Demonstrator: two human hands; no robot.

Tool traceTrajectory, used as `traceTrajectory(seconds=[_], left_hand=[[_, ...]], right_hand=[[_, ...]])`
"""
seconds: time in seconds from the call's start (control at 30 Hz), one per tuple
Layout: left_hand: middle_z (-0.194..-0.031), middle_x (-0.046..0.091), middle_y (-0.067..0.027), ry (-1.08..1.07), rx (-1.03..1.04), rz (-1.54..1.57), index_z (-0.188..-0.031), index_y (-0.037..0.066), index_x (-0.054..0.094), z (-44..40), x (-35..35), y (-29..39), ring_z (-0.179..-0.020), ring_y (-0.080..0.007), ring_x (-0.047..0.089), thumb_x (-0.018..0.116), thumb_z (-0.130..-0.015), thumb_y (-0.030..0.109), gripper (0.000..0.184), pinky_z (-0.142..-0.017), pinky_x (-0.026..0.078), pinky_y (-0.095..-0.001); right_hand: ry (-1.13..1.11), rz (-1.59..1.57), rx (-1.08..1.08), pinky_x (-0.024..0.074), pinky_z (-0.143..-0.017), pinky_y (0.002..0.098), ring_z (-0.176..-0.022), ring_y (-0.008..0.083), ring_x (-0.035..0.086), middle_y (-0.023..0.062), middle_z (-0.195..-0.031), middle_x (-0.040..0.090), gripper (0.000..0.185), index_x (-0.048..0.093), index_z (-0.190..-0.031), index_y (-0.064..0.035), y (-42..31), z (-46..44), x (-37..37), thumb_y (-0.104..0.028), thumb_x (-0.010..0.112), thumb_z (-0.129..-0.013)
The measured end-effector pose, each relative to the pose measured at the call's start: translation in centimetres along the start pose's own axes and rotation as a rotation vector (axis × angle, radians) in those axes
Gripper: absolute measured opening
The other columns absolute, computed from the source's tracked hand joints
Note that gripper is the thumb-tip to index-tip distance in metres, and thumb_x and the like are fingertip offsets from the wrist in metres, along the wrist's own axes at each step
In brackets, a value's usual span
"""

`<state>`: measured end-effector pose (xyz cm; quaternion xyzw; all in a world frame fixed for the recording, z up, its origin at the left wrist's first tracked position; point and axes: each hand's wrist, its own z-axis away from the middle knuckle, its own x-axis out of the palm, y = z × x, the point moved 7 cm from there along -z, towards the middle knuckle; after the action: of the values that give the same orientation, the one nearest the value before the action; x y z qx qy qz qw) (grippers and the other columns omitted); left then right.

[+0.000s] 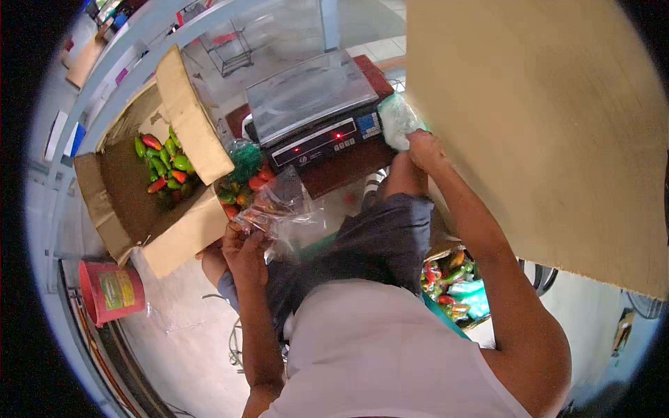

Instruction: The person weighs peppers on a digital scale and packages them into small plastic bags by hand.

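Note:
My left hand (244,252) is closed on the edge of a clear plastic bag (293,209), which spreads out to the right above my lap. Red and green peppers (233,195) show just beyond that hand, partly behind the bag. At the right of the scale, my right hand (426,150) has its fingers closed at the lower edge of a whitish-green bundle of plastic bags (398,120). The digital scale (313,104) shows red lights on its front panel and has a bare metal plate.
An open cardboard box (125,181) at left holds green and red peppers (164,164). A large cardboard sheet (543,125) rises at right. More peppers (446,279) lie in a container beside my right hip. A red bucket (111,291) stands at lower left.

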<state>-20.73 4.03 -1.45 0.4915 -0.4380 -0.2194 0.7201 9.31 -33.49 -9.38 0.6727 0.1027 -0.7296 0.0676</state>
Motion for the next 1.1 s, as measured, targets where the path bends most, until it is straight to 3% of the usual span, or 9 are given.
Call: traceTrajectory(seconds=[0.17,0.23,0.37,0.5,0.57,0.6,0.73,0.93,1.1], left_hand=[[-0.098,0.068,-0.0093,0.025,-0.052,-0.034,-0.101,0.006,0.057,0.9,-2.1,-1.2,-0.084,-0.0182,0.068,0.063,-0.083,-0.008,0.023,-0.07,0.059,-0.0315],[-0.097,0.068,-0.0092,0.038,-0.029,-0.105,-0.102,0.006,0.057,1.2,-1.1,-0.2,-0.084,-0.0177,0.068,0.064,-0.084,-0.007,0.023,-0.071,0.058,-0.0312],[-0.098,0.068,-0.0096,-0.186,-0.035,-0.216,-0.105,0.004,0.057,1.2,2.3,0.3,-0.086,-0.0173,0.068,0.062,-0.085,-0.008,0.023,-0.072,0.058,-0.0314],[-0.098,0.07,-0.0082,-0.433,0.047,-0.334,-0.107,0.005,0.057,2.2,6.0,2.4,-0.089,-0.0152,0.067,0.061,-0.084,-0.01,0.028,-0.073,0.055,-0.0292],[-0.102,0.068,-0.0069,-0.506,0.132,-0.368,-0.11,0.003,0.057,2.2,5.7,3.5,-0.095,-0.015,0.066,0.061,-0.086,-0.011,0.028,-0.081,0.054,-0.0291],[-0.103,0.068,-0.0064,-0.494,0.147,-0.379,-0.109,0.003,0.057,2.2,5.2,4.2,-0.095,-0.0146,0.066,0.061,-0.086,-0.012,0.027,-0.081,0.053,-0.0286],[-0.098,0.069,-0.006,-0.429,0.161,-0.342,-0.109,0.001,0.059,1.5,2.8,6.1,-0.09,-0.014,0.066,0.063,-0.087,-0.01,0.026,-0.08,0.052,-0.0281],[-0.097,0.071,-0.0081,-0.396,0.194,-0.295,-0.111,0.0,0.061,0.8,2.5,6.1,-0.09,-0.0145,0.067,0.064,-0.089,-0.007,0.023,-0.078,0.054,-0.0281],[-0.112,0.069,-0.0098,-0.44,0.235,-0.416,-0.116,-0.001,0.061,1.2,4.0,5.5,-0.1,-0.0163,0.067,0.065,-0.086,-0.009,0.031,-0.088,0.053,-0.0291]], right_hand=[[-0.021,-0.092,0.096,0.0532,-0.089,0.0491,-0.1,0.0386,0.066,0.021,-0.112,0.067,0.028,0.067,-0.114,-0.006,-1.4,-0.8,0.3,-0.014,0.062,-0.087],[0.12,-0.367,-0.159,0.0532,-0.089,0.0477,-0.099,0.0348,0.068,0.0199,-0.112,0.068,0.037,0.064,-0.122,-0.0049,-6.0,4.0,-5.5,-0.014,0.068,-0.086],[-0.368,-1.359,-0.582,0.0409,-0.106,0.0385,-0.125,0.0214,0.054,0.0103,-0.134,0.059,0.077,0.041,-0.148,-0.0091,-18.8,13.0,-13.5,-0.013,0.079,-0.081],[-0.546,-1.213,-0.87,0.0387,-0.107,0.0337,-0.127,0.0165,0.049,0.0089,-0.139,0.054,0.092,0.031,-0.154,-0.0111,-24.5,13.8,-12.9,-0.018,0.083,-0.079],[-0.885,-1.313,-0.884,0.0423,-0.102,0.0315,-0.12,0.014,0.052,0.0086,-0.133,0.058,0.093,0.033,-0.154,-0.0117,-26.7,14.1,-12.7,-0.019,0.084,-0.076],[-0.862,-1.082,-0.894,0.0486,-0.089,0.0289,-0.104,0.011,0.06,0.0064,-0.115,0.067,0.069,0.055,-0.139,-0.0081,-26.5,13.5,-12.4,-0.016,0.084,-0.077],[-0.812,-0.954,-0.759,0.0522,-0.073,0.0265,-0.081,0.0106,0.065,0.0003,-0.088,0.072,0.021,0.074,-0.098,-0.0013,-25.0,12.1,-11.3,-0.008,0.08,-0.079],[-0.881,-1.368,-0.521,0.0532,-0.081,0.0267,-0.086,0.0096,0.065,0.0034,-0.098,0.072,0.039,0.069,-0.118,-0.0037,-23.3,13.4,-10.9,-0.004,0.078,-0.08],[-1.015,-1.324,-0.67,0.0497,-0.094,0.0326,-0.107,0.0149,0.062,0.0058,-0.118,0.068,0.055,0.057,-0.137,-0.0078,-24.1,14.8,-8.8,-0.012,0.075,-0.085]])
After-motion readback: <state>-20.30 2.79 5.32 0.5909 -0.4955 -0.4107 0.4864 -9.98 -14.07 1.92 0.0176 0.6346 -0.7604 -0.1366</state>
